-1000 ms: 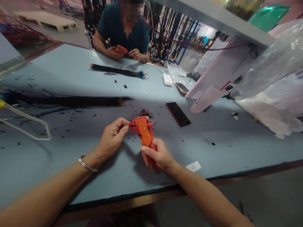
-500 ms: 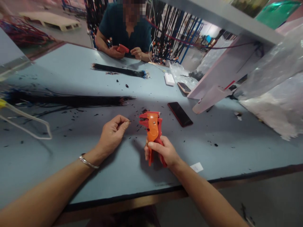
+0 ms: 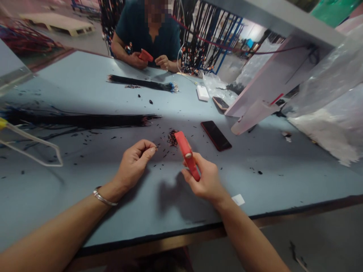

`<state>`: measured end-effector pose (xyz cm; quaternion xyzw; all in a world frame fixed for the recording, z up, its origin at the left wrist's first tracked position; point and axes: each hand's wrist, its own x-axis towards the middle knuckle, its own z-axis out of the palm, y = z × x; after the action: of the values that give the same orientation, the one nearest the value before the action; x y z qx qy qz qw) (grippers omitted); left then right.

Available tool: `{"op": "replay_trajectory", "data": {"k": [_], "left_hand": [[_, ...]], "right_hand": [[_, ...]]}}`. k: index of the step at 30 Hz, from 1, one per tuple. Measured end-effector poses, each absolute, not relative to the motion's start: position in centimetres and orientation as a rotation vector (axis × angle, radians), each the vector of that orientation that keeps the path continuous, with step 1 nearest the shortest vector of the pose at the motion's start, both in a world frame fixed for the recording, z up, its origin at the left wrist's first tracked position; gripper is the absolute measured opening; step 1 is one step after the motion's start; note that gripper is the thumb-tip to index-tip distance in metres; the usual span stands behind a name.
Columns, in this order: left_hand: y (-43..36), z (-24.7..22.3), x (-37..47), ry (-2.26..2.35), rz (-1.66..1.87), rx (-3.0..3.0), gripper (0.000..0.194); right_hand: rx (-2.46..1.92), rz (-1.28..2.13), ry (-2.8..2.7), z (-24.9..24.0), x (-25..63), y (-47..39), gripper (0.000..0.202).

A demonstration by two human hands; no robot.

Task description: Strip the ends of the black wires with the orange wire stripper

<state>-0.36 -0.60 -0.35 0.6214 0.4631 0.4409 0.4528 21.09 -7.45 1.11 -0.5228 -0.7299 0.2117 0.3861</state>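
Note:
My right hand [image 3: 205, 175] is closed round the handles of a wire stripper [image 3: 185, 145], its red back edge now facing me and its jaws hidden from view. Thumb and forefinger of my left hand [image 3: 137, 160] are pinched together; a tiny dark wire end [image 3: 157, 147] pokes out past the fingertips. Between the hands, apart from both, lies a small pile of black and reddish wire scraps [image 3: 172, 138]. Beyond my left hand a long bundle of black wires [image 3: 93, 120] stretches across the table, its stripped-looking reddish ends pointing right.
A black phone [image 3: 216, 136] lies right of the stripper, near a white support panel [image 3: 258, 79]. A shorter wire bundle [image 3: 141, 83] and a white box [image 3: 202, 93] are farther back. Across the table [image 3: 136, 223] a co-worker [image 3: 146, 37] holds a red tool. Plastic bags [image 3: 326, 98] fill the right side.
My right hand has turned the wire stripper so that its orange side is hidden and its red back shows. The hand sits slightly farther right. My left hand has barely moved.

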Motion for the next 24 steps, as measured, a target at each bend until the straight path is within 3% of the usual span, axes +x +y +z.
{"op": "replay_trajectory", "data": {"k": [5, 11, 14, 17, 19, 24], "left_hand": [[-0.8, -0.1, -0.3, 1.148, 1.094, 1.542, 0.018], [-0.7, -0.1, -0.1, 1.148, 1.203, 1.528, 0.017], [-0.8, -0.1, -0.1, 1.134, 1.233, 1.526, 0.017], [-0.8, -0.1, -0.2, 1.102, 1.197, 1.491, 0.016], [-0.9, 0.0, -0.3, 1.063, 1.139, 1.462, 0.017], [-1.0, 0.1, -0.4, 0.944, 1.004, 1.424, 0.017]], "right_hand": [[-1.265, -0.103, -2.091, 0.1, 21.0, -6.9, 0.037], [-1.267, -0.021, -2.175, -0.3, 20.5, -6.9, 0.036], [-1.245, 0.283, -2.063, 0.7, 20.8, -7.2, 0.034], [-1.178, 1.016, -1.850, 1.7, 21.5, -7.5, 0.019], [-1.033, 1.397, -1.649, 2.0, 21.9, -7.5, 0.025], [-0.993, 1.771, -1.342, 1.2, 22.3, -6.9, 0.034]]}}
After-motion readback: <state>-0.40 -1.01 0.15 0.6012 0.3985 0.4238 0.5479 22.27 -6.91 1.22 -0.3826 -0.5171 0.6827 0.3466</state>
